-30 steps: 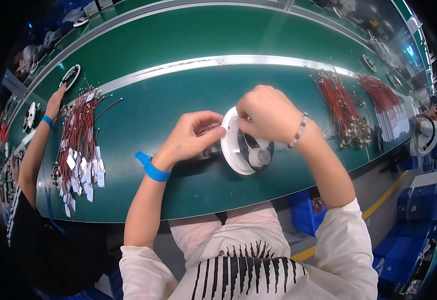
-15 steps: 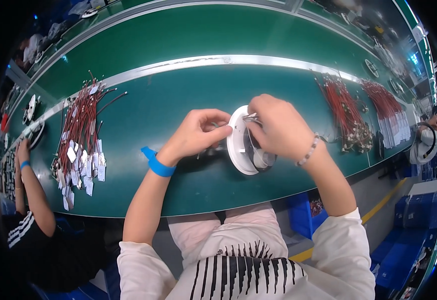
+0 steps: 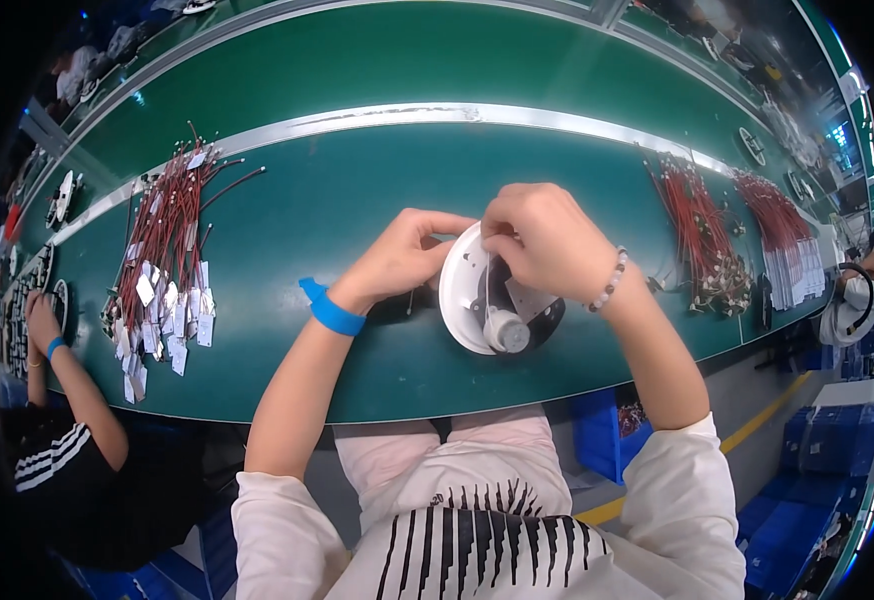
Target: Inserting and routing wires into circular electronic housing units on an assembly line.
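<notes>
Head view, closest to the body: a white shirt [image 3: 517, 560] with black stripes, above pale pink trousers [image 3: 387, 455]. Below the near table edge, toward the right, a blue bin [image 3: 597, 440], beside a yellow line [image 3: 767, 408] on the floor.

Over the middle of the green table [image 3: 357, 180], near its front half, a white disc [image 3: 462, 290], tilted steeply, with its hollow side to the right; cannot tell whether resting on the table or raised off it. Inside it, a dark area and, low down, a whitish cup-shaped part [image 3: 510, 333]. Grips the upper left rim with the left hand [image 3: 412, 255], thumb and fingers drawn narrow, tips partly hidden at the edge. With the right hand [image 3: 547, 240], over the upper right of the disc, pinches thumb and forefinger together on a pale cord [image 3: 487, 280], straight down to the cup-shaped part. On the left wrist, a blue band [image 3: 337, 312]; on the right, a beaded bracelet [image 3: 611, 280].

Well to the left, a bunch of red wires [image 3: 167, 210] with white tags [image 3: 172, 310]; past it, a co-worker's hand [image 3: 45, 320] near the table's end. To the right, two more wire bunches [image 3: 692, 220], side by side.

Farther back, a shiny metal strip [image 3: 407, 118], then another green surface [image 3: 437, 60].
</notes>
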{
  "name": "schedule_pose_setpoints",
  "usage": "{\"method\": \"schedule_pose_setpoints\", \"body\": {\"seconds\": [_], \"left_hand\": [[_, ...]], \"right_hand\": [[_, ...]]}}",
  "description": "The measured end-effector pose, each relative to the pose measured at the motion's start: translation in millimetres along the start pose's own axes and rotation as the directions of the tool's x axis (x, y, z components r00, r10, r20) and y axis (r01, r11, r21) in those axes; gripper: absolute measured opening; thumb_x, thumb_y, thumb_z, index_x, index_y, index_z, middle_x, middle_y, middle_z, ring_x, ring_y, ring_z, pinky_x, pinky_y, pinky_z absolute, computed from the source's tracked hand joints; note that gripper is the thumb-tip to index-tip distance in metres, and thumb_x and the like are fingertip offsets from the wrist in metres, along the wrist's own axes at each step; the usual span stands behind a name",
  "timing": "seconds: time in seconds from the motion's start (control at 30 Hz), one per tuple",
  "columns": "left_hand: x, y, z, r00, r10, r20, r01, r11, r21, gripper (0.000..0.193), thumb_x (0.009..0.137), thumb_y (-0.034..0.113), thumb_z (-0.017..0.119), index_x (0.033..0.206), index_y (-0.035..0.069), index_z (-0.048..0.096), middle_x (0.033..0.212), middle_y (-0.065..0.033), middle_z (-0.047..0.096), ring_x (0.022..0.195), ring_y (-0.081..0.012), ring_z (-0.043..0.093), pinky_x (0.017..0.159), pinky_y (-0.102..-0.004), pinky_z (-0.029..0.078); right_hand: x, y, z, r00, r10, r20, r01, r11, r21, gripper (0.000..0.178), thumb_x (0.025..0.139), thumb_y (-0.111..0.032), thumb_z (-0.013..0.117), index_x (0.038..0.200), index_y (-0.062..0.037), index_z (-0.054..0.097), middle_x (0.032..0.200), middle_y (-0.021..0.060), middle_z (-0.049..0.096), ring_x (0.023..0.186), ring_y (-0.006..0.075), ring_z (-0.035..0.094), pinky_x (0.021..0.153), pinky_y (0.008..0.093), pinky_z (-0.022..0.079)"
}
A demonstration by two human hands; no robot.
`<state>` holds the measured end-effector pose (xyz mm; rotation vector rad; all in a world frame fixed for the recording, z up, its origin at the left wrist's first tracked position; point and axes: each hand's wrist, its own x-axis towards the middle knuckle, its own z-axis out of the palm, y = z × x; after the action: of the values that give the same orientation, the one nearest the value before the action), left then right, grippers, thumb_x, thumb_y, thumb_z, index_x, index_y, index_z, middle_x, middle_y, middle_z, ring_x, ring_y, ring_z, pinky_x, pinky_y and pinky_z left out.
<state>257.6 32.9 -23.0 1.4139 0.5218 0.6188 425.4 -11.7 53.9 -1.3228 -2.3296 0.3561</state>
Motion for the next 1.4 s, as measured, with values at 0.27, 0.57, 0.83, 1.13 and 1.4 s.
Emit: {"method": "schedule_pose_setpoints", "body": {"seconds": [0.27, 0.57, 0.83, 1.13, 1.4], "left_hand": [[-3, 9, -6, 0.987, -0.158, -0.004, 0.158, 0.987, 0.041, 0.015, 0.079, 0.013, 0.058, 0.086, -0.001, 0.06, 0.071, -0.0036, 0.059, 0.057, -0.0074, 0.054, 0.049, -0.0187, 0.043], [-13, 19, -47, 0.969, -0.245, 0.007, 0.243, 0.964, 0.111, 0.012, 0.078, 0.011, 0.06, 0.075, -0.001, 0.056, 0.066, -0.0032, 0.057, 0.058, -0.0076, 0.054, 0.052, -0.0187, 0.044], [-19, 20, -69, 0.967, -0.203, -0.151, 0.232, 0.949, 0.215, 0.013, 0.075, 0.01, 0.062, 0.078, -0.002, 0.058, 0.07, -0.0044, 0.058, 0.061, -0.0086, 0.054, 0.056, -0.0198, 0.045], [-34, 22, -96, 0.914, -0.188, -0.36, 0.321, 0.879, 0.354, 0.011, 0.074, 0.012, 0.063, 0.079, 0.003, 0.06, 0.068, -0.0011, 0.058, 0.059, -0.007, 0.052, 0.051, -0.0186, 0.042], [-62, 22, -137, 0.777, -0.191, -0.599, 0.502, 0.763, 0.407, 0.015, 0.069, 0.007, 0.065, 0.083, 0.002, 0.061, 0.066, -0.0021, 0.06, 0.058, -0.0083, 0.053, 0.05, -0.0213, 0.042]], "right_hand": [[-8, 38, -31, 0.973, 0.188, 0.134, -0.218, 0.936, 0.276, 0.021, 0.077, -0.017, 0.059, 0.092, -0.0025, 0.061, 0.091, 0.008, 0.059, 0.082, 0.0145, 0.056, 0.068, 0.0248, 0.045], [-34, 77, -12, 0.869, 0.272, 0.414, -0.472, 0.706, 0.528, 0.031, 0.082, -0.023, 0.056, 0.101, 0.0008, 0.057, 0.09, 0.0065, 0.06, 0.081, 0.0117, 0.054, 0.075, 0.0259, 0.044], [-57, 77, -8, 0.889, 0.266, 0.373, -0.449, 0.67, 0.592, 0.035, 0.078, -0.018, 0.061, 0.105, 0.0024, 0.054, 0.093, 0.0083, 0.059, 0.082, 0.0121, 0.055, 0.072, 0.0242, 0.046], [-59, 72, -2, 0.882, 0.29, 0.372, -0.472, 0.553, 0.687, 0.041, 0.079, -0.022, 0.058, 0.112, 0.0002, 0.05, 0.103, 0.0077, 0.055, 0.092, 0.0125, 0.05, 0.077, 0.0251, 0.041], [-56, 80, 13, 0.876, 0.325, 0.357, -0.482, 0.534, 0.695, 0.028, 0.083, -0.015, 0.053, 0.107, -0.0002, 0.054, 0.093, 0.0034, 0.058, 0.075, 0.0066, 0.051, 0.061, 0.0202, 0.043]]}}
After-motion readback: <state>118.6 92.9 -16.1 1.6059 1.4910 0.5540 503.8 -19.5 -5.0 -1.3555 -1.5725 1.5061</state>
